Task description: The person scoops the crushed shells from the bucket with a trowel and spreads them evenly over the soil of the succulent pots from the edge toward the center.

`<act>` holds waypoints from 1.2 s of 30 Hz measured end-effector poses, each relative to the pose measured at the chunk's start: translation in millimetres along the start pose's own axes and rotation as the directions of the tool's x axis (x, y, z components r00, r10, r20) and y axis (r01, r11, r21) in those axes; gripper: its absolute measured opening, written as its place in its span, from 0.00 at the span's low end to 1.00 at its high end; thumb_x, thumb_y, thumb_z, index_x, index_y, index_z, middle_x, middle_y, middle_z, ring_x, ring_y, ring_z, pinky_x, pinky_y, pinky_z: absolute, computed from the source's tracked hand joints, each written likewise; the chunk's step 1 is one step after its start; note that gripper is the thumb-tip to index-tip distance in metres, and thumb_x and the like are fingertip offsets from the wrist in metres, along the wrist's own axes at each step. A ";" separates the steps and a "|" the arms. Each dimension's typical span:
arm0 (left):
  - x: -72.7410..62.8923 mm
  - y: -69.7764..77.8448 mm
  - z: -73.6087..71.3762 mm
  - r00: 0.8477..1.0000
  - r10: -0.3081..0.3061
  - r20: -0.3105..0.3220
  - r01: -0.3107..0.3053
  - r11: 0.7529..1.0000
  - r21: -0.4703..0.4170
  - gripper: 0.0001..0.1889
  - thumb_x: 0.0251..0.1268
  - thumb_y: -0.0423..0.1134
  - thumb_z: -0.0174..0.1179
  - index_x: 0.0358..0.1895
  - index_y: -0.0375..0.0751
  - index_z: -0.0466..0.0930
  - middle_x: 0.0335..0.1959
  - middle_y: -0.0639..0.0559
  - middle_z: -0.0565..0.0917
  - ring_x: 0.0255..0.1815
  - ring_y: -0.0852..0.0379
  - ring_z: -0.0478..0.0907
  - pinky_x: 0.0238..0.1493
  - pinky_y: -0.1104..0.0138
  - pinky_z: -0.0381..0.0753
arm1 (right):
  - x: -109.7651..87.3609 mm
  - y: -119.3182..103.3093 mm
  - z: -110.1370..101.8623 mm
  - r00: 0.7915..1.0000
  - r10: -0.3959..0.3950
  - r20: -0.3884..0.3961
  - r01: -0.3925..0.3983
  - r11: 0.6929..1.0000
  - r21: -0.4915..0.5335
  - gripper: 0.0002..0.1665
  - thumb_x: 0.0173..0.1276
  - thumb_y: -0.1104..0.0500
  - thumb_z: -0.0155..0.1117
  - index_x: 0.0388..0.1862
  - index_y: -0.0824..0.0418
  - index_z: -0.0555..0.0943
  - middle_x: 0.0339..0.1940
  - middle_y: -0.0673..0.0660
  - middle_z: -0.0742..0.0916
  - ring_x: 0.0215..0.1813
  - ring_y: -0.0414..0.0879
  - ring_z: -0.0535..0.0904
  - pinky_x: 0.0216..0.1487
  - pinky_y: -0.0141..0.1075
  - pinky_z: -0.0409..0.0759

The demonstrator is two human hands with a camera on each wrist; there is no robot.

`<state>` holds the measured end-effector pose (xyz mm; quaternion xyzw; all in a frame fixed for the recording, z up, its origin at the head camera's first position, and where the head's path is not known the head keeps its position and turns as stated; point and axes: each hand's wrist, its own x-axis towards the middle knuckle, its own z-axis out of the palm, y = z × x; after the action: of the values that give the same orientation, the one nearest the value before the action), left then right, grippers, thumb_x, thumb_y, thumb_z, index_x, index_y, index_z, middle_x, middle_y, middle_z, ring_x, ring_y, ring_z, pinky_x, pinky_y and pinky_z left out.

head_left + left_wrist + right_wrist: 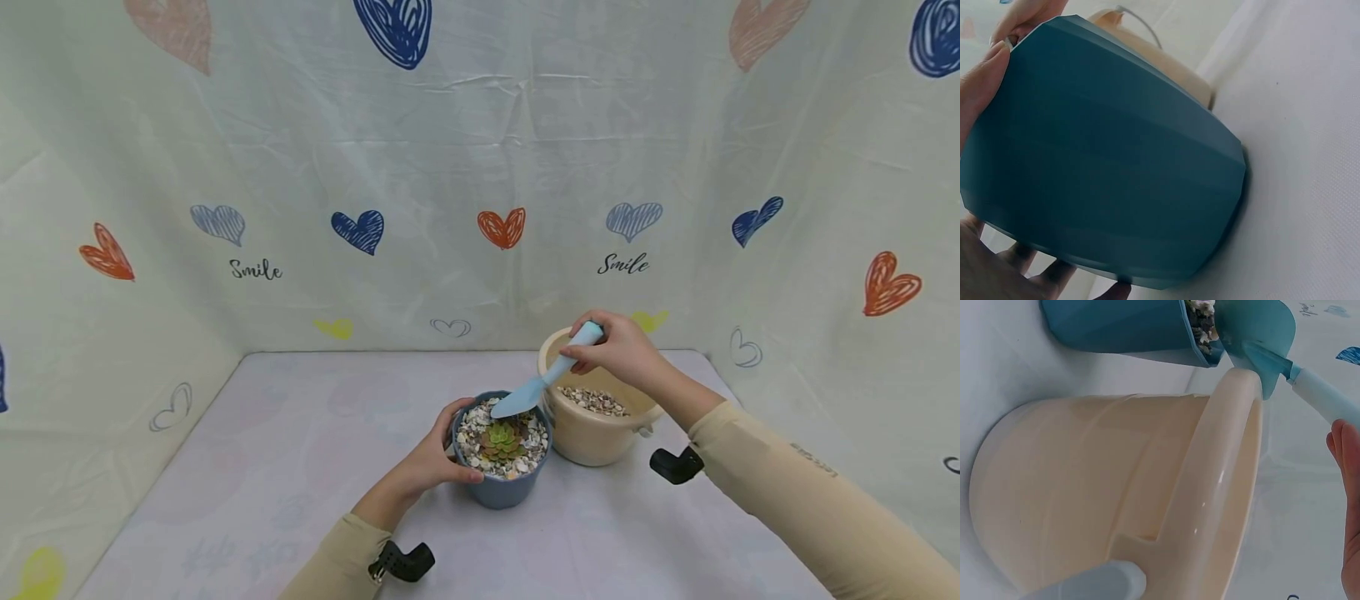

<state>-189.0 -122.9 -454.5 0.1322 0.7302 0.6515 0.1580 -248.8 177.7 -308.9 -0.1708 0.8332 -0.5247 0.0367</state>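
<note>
My left hand [429, 460] grips a blue-grey faceted flower pot [501, 493] from its left side, thumb at the front and fingers round the back. In the pot, a green rosette succulent [502, 440] sits among pale mixed pebbles [472, 439]. My right hand [621, 348] holds a light blue trowel [519, 400] by its handle. The blade slants down over the pot's back rim, its tip close above the pebbles; whether it touches them I cannot tell. In the left wrist view the pot's wall [1104, 150] hides most of the rest.
Close behind the pot, to its right, stands a cream bucket [592, 437] with more small pebbles [596, 402] inside. Its thick rim and grey handle [1097, 581] show in the right wrist view. A white cloth [315, 433] covers the table, and a heart-printed curtain [442, 167] hangs behind.
</note>
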 end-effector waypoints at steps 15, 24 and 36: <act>1.7 1.8 -5.6 0.999 0.016 0.041 -0.016 1.000 -0.015 0.57 0.42 0.37 0.80 0.77 0.57 0.51 0.78 0.40 0.46 0.77 0.37 0.41 0.67 0.37 0.52 | -14.0 -0.6 -30.8 0.995 0.007 -0.102 -0.012 0.999 -0.048 0.20 0.63 0.60 0.71 0.45 0.71 0.75 0.33 0.63 0.87 0.32 0.51 0.87 0.34 0.42 0.85; 1.0 5.5 -10.8 0.993 0.036 0.109 -0.037 0.999 0.006 0.58 0.44 0.37 0.79 0.78 0.55 0.49 0.77 0.41 0.49 0.76 0.37 0.45 0.67 0.37 0.53 | -29.8 5.2 -51.6 0.984 0.011 -0.179 -0.020 0.999 -0.049 0.22 0.64 0.59 0.71 0.46 0.72 0.74 0.33 0.63 0.85 0.31 0.46 0.87 0.37 0.41 0.85; -8.8 17.3 -38.3 0.979 0.123 0.162 -0.137 0.987 0.080 0.52 0.51 0.33 0.74 0.77 0.45 0.50 0.77 0.39 0.50 0.74 0.33 0.51 0.65 0.39 0.60 | -43.2 21.9 -74.7 0.962 -0.058 -0.266 0.038 0.996 -0.078 0.20 0.66 0.60 0.69 0.48 0.69 0.72 0.32 0.55 0.85 0.32 0.44 0.87 0.37 0.35 0.84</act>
<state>-196.6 -159.3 -432.9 0.2374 0.7341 0.6142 0.1658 -231.6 264.5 -300.0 -0.1195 0.8446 -0.5131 -0.0953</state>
